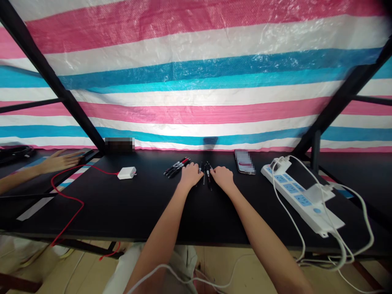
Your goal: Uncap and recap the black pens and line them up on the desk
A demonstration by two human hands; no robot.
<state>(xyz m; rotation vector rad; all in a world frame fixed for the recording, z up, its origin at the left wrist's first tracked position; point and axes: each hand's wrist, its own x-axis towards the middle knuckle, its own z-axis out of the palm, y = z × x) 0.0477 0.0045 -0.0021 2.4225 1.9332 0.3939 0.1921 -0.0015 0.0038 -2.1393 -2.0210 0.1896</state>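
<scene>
My left hand (192,176) rests low over the black table, its fingers closed around a dark pen (200,166) whose tip shows past the thumb. Opposite it, my right hand (223,179) pinches at another dark pen (208,172) with its fingertips. Between the two hands lies a thin dark pen or pen part (204,176); its exact kind is too small to tell. Just left of my left hand, several black pens (177,166), one with a red part, lie side by side at a slant. My fingers partly hide what they hold.
A phone (245,162) lies beyond my right hand. Farther right is a white power strip (301,198) with plugs and looping cables. To the left sit a white charger (126,173) and its red cable (69,196). Another person's hand (63,161) rests at far left. Striped sheeting (190,96) hangs behind.
</scene>
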